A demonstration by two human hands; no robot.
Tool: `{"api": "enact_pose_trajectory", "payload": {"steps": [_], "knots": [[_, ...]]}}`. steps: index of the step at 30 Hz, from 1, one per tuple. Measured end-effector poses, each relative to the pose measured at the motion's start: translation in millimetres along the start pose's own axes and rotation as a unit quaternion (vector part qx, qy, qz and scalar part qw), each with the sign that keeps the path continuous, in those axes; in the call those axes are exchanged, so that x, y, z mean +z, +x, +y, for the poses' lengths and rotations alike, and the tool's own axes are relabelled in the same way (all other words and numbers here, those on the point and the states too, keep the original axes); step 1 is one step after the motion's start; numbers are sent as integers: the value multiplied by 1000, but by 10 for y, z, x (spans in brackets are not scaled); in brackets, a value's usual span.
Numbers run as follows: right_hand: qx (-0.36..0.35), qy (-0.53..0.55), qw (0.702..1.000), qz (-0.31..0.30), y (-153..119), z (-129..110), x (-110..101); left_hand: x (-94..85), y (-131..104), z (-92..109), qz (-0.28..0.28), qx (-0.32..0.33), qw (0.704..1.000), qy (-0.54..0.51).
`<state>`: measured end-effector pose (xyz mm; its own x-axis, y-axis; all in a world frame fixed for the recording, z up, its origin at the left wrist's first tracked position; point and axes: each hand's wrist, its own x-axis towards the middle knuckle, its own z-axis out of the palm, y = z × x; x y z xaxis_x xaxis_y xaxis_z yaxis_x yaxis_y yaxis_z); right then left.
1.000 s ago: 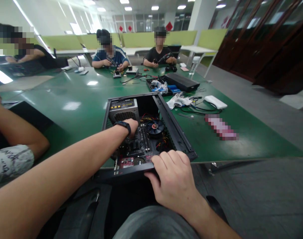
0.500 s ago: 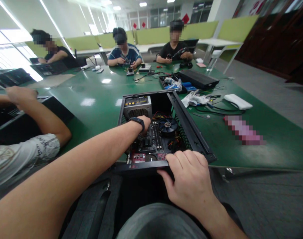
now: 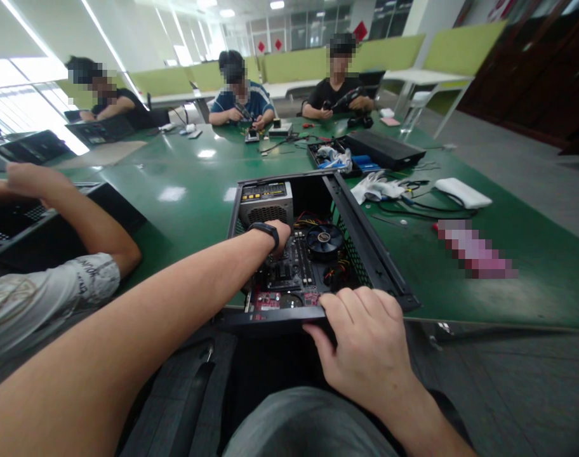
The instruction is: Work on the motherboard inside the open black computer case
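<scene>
An open black computer case (image 3: 385, 270) lies at the near edge of the green table, its inside facing up. My left hand (image 3: 280, 236), below a black wristband, reaches into it between the power supply (image 3: 266, 202) and the black fan (image 3: 324, 240). Its fingers point down over the motherboard (image 3: 289, 273) and are mostly hidden, so what they touch cannot be made out. My right hand (image 3: 363, 324) grips the near rim of the case, fingers on top and thumb below.
To the left, another person's arm (image 3: 80, 209) reaches over a second black case (image 3: 113, 209). White gloves (image 3: 378, 187), cables, a white bundle (image 3: 463, 193) and a blurred pink item (image 3: 475, 251) lie right. Beyond is a tool box (image 3: 334, 158); three people sit across the table.
The whole view has shifted slightly, so things appear a little further right. Both my hands keep their places at the case. The neighbour's hand at the left has moved slightly.
</scene>
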<state>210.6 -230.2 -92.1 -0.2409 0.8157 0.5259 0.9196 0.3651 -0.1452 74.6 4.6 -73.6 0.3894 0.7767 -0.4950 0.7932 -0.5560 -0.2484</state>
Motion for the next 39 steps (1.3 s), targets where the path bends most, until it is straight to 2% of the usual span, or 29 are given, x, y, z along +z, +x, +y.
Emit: {"api": "enact_pose_trajectory", "payload": {"steps": [19, 28, 39], "knots": [[-18, -18, 999, 30, -27, 40, 64, 37, 50, -20, 9, -3, 1000, 1], [-57, -22, 994, 95, -96, 85, 169, 46, 56, -21, 9, -3, 1000, -6], [-54, -29, 986, 156, -196, 101, 304, 62, 65, -35, 15, 8, 1000, -1]]}}
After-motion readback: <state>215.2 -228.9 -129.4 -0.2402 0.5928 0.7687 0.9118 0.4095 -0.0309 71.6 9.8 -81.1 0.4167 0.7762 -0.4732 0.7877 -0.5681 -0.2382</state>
